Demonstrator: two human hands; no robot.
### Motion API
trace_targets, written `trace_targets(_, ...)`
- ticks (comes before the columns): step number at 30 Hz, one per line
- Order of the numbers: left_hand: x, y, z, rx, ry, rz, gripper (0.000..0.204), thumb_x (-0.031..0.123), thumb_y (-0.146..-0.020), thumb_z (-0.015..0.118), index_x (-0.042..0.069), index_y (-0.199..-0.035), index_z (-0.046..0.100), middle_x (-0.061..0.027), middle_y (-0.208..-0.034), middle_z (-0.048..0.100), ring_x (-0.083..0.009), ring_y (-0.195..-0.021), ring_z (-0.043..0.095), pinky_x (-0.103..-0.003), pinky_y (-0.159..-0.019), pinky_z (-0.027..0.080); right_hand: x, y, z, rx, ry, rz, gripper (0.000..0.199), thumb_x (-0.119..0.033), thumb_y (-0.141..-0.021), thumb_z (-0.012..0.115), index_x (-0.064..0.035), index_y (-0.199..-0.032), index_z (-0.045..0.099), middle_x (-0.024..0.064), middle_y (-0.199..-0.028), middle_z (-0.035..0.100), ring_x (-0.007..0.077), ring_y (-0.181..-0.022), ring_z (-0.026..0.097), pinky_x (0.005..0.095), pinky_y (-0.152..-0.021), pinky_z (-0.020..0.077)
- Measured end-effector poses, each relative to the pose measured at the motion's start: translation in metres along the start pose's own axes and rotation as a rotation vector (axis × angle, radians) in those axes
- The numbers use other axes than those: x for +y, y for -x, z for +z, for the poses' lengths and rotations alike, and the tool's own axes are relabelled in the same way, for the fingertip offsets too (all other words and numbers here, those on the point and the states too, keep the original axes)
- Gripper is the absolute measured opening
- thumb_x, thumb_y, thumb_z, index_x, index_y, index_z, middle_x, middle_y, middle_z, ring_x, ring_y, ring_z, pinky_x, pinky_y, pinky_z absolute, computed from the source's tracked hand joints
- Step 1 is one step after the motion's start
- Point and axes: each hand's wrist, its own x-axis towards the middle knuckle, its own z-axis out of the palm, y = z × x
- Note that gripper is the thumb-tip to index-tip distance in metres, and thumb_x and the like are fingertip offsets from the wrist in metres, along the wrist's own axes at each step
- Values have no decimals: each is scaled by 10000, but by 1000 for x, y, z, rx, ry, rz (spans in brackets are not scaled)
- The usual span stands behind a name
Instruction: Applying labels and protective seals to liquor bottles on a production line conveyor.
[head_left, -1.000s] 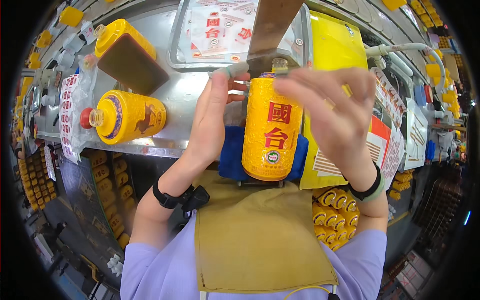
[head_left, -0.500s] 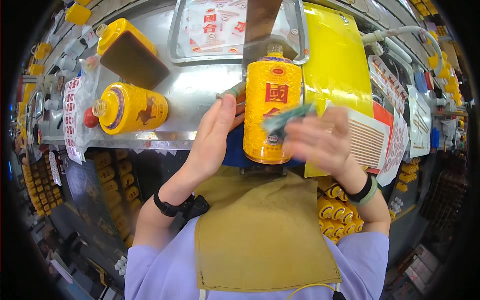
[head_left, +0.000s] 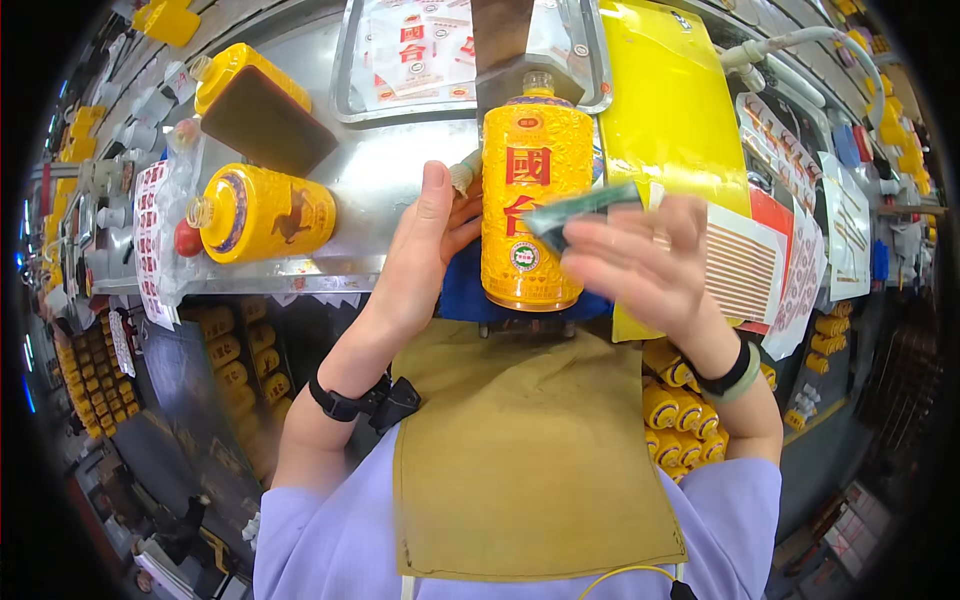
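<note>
A yellow embossed bottle [head_left: 535,215] with red characters lies on a dark blue support, its clear neck pointing away from me. My left hand [head_left: 422,240] is at the bottle's left side, thumb raised and fingers reaching toward it; whether they touch it is unclear. A pale green wrap [head_left: 466,173] covers one of its fingertips. My right hand [head_left: 640,255], blurred, is closed on a flat dark green piece [head_left: 578,214] over the bottle's lower right face. The kind of piece cannot be made out. A small round green-and-white label [head_left: 525,256] shows low on the bottle.
Two more yellow bottles, one lying [head_left: 268,212] and one behind a dark flat panel [head_left: 268,122], are at the left. Ahead stands a metal tray [head_left: 350,95] of printed sheets. A yellow sheet [head_left: 665,120] and striped paper [head_left: 742,268] lie at the right.
The view has shifted slightly. My right hand and the green piece have moved up a little relative to the bottle, uncovering the round label and the lower red character.
</note>
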Motion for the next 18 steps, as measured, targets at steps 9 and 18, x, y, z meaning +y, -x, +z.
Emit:
trace_targets(9, 2, 1, 1, 19, 19, -24, 905, 717, -1024, 233, -31, -1508, 391, -175, -1473, 506, -263, -1370, 477, -405, -1174, 320, -55, 18, -12, -3, -124, -35, 241, -175, -779, 733, -246, -1009, 734, -90, -1079, 730, 128, -896, 562, 291, -775, 422)
trace_targets(18, 0, -6, 1, 93, 5, -64, 878, 706, -1027, 270, -39, -1453, 455, -174, -1411, 564, -236, -1311, 535, -389, -1144, 360, -69, 17, -21, -41, -147, -31, 262, -150, -807, 689, -205, -1053, 760, -57, -1105, 735, 139, -905, 577, 291, -773, 406)
